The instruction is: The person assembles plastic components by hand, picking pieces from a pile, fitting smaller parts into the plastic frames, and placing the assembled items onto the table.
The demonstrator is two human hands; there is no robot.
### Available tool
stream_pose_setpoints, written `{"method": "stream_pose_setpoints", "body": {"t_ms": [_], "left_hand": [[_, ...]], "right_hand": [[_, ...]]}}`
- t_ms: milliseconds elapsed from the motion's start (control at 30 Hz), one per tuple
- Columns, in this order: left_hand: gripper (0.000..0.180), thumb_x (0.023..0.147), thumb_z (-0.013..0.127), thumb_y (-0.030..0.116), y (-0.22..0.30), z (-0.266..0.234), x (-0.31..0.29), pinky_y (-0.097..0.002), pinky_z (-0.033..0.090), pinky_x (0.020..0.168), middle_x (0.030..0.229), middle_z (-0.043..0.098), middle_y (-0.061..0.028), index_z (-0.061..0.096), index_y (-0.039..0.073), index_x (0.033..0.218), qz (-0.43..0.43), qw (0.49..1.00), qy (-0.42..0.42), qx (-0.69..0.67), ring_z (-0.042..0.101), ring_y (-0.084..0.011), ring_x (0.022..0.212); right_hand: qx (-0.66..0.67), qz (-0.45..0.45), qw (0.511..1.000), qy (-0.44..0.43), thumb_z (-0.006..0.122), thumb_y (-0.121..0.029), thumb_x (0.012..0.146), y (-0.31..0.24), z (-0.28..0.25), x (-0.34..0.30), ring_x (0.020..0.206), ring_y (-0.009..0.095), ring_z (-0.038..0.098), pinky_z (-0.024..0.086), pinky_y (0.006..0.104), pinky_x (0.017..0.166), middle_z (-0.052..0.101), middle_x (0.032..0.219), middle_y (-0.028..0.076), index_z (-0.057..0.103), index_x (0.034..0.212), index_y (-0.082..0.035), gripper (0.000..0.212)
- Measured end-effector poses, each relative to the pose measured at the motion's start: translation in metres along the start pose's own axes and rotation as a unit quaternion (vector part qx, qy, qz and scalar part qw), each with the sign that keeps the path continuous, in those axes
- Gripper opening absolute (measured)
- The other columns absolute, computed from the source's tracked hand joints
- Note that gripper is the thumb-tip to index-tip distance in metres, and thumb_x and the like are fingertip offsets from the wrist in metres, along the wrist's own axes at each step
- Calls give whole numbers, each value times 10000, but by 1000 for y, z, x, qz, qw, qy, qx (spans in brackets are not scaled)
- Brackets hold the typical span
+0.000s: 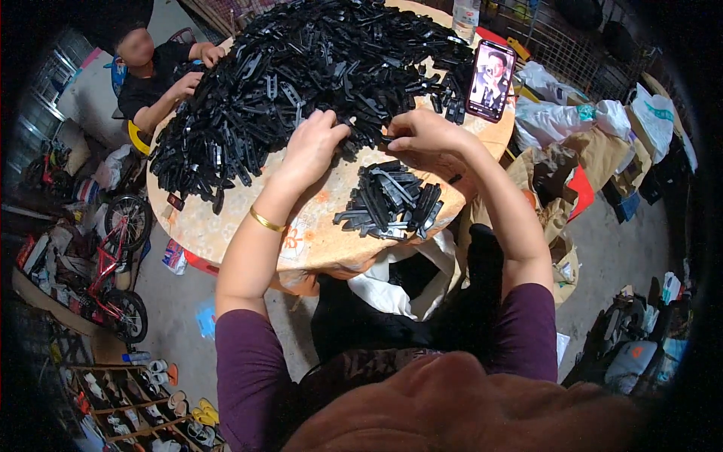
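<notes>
Standing by the table (320,233); sides are the worker's. Left hand (315,147) over the table's middle, at the near fringe of the heap (301,75): fingers curled down, tips hidden, can't tell if it has anything. Right hand (429,137) just to its right, also over mid-table: thumb and index closed on the end of one black part (385,138), which sticks out leftward from the tips, just short of the heap. Heap lies directly beyond both hands and takes up most of the table's far half and left side. Small pile (392,200) sits by the table's near edge, on the worker's side of both hands, touching neither.

Counts: 1 heap and 1 small pile, same sort of slim black parts, too tangled to count piece by piece. 1 phone (491,81), screen lit, propped at the table's right side. 1 clear bottle (465,19) at the table's far right. 1 bangle (267,220), gold, on the left wrist. 1 co-worker (154,75) at the table's far left, two hands (185,84) at the heap's edge. 1 white sack (384,285) below the table's near edge. 1 red bike (109,271) on the floor left of the table
</notes>
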State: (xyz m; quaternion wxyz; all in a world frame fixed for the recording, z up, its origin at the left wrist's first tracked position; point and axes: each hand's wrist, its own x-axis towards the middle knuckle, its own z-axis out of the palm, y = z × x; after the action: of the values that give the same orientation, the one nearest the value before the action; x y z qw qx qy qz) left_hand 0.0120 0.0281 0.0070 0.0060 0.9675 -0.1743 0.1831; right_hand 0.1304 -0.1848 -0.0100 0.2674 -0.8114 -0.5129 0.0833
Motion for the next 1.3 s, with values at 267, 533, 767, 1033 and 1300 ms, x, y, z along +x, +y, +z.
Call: {"method": "stream_pose_setpoints", "body": {"t_ms": [267,533,767,1033,1300], "left_hand": [[252,639,734,126,-5,2,6,-338,456,620,763,538,-101,580,15,805,-63,959,214,-177,547,-260,689],[547,742,694,72,21,-4,9,-220,452,501,755,552,-49,393,33,1197,-288,814,61,-500,538,-91,600],[449,787,533,-40,27,6,2,-246,534,696,938,552,-92,375,0,1204,-241,653,45,-717,601,-139,791],[336,835,430,-29,26,7,6,-191,523,696,916,590,-108,457,-61,1168,-256,589,22,-766,622,-130,765],[309,856,430,-18,24,6,7,-229,537,762,1012,575,-170,462,-68,1160,-313,582,70,-747,629,-214,882]], "right_hand": [[34,-24,995,90,639,-258,784,-10,6,0,761,288,619,479,368,686,636,818,161,606,957,-27,291],[165,-64,973,147,614,-111,807,-49,10,-8,786,140,596,482,264,694,626,902,80,572,1025,4,250],[48,-185,934,302,647,-166,755,-54,24,-1,791,273,598,488,346,696,628,850,104,621,1008,-92,265],[-82,-170,918,348,681,-80,691,-53,20,-5,782,258,575,470,347,678,616,794,87,629,933,-66,248],[-10,-73,942,326,647,-115,766,-56,9,-8,759,206,584,474,304,656,608,870,83,546,1155,-101,402]]}}
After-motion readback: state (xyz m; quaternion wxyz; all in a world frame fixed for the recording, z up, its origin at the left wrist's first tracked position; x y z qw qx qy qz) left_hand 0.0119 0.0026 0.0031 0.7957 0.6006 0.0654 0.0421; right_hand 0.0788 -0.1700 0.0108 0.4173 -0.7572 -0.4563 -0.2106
